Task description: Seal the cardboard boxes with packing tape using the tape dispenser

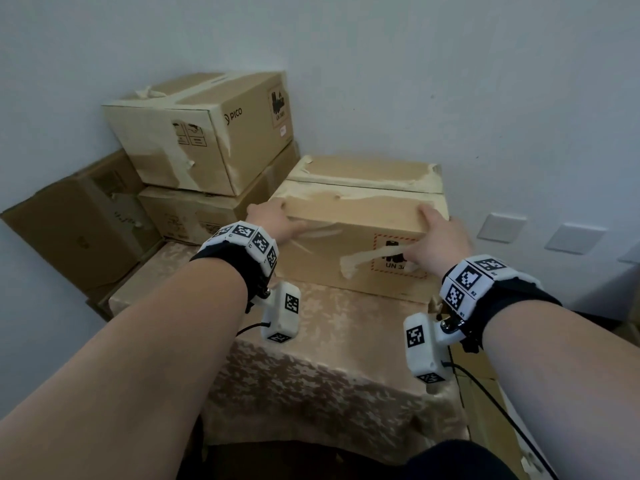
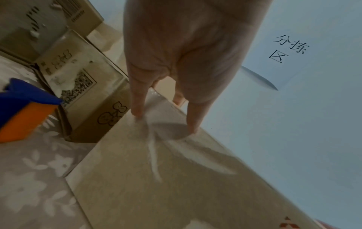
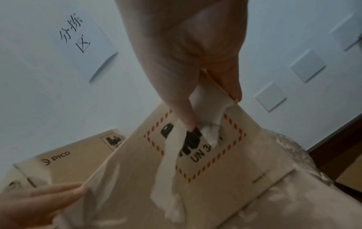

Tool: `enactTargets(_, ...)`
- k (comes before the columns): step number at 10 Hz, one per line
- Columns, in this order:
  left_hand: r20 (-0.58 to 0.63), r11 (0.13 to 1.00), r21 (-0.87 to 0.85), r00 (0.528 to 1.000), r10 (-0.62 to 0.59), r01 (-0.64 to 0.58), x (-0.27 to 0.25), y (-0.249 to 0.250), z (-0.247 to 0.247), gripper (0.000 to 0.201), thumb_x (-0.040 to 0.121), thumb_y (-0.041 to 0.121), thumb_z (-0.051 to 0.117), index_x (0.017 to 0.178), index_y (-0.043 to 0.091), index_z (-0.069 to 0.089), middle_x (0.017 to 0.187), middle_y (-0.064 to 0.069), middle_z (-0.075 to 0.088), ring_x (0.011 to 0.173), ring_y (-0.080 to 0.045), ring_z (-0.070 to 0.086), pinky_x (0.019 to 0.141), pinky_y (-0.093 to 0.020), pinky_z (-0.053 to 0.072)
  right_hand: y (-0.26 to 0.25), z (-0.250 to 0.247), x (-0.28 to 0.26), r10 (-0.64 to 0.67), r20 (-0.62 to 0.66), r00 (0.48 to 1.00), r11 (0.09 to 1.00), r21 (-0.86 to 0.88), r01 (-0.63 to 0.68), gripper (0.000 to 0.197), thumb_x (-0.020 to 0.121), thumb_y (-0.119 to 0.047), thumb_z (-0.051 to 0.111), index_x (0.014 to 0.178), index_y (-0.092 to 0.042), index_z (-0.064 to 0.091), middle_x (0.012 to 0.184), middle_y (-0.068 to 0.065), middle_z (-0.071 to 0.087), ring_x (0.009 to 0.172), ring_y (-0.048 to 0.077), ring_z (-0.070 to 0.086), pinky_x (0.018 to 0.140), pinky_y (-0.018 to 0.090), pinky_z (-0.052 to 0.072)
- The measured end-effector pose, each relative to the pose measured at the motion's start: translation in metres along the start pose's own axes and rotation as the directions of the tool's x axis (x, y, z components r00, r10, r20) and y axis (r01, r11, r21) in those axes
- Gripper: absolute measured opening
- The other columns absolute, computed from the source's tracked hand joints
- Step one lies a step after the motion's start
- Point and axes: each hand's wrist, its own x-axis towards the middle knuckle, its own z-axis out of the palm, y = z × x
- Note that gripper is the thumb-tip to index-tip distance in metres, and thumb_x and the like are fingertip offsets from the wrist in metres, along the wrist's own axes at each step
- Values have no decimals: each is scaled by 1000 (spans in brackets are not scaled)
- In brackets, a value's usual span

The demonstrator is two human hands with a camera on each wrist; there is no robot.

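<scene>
Both hands grip one box at the table's far edge: left hand curled over its top left corner, right hand over its top right (old tape peeling). Dispenser lies left of it

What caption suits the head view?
Both hands, left hand and right hand, grip a taped cardboard box on a cloth-covered table.
</scene>
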Motion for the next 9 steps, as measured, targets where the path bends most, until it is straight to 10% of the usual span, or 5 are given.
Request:
enactTargets(3,-32,989,10,989,145,-144,66,9,8,58,93,19,53,147,19,32,159,-13,-2,143,-30,21,111,-31,25,-21,35,67,0,-98,995,1000,-5,0,63,86,-7,44,135,-43,27,152,9,11,113,42,49,100,48,43)
enactTargets(4,-13,976,66,978,210,-209,86,13,4,55,93,15,51,145,8,34,152,-12,25,137,-27,31,109,-32,27,-27,38,87,3,-98,995,1000,1,-3,59,87,-7,42,133,-43,28,144,9,18,102,41,52,94,48,47)
enactTargets(6,37,966,140,976,216,-219,117,15,3,56,93,13,48,146,8,30,156,-10,18,138,-29,29,109,-36,29,-33,44,103,1,-115,993,999,-44,-6,58,88,-7,49,135,-36,29,138,11,20,80,32,47,86,43,50)
enactTargets(7,95,966,153,976,196,-209,116,18,-3,64,96,19,48,152,14,17,160,-7,3,144,-28,20,112,-35,25,-32,38,103,11,-56,998,999,-43,-13,60,88,-9,49,136,-37,26,140,9,17,85,34,50,88,46,50)
enactTargets(9,24,969,36,969,245,-246,83,23,-27,55,94,27,54,145,14,38,149,-7,39,135,-23,38,107,-30,32,-54,5,85,84,26,996,988,-129,-80,65,88,-26,62,144,-28,30,155,15,8,133,40,28,109,48,31)
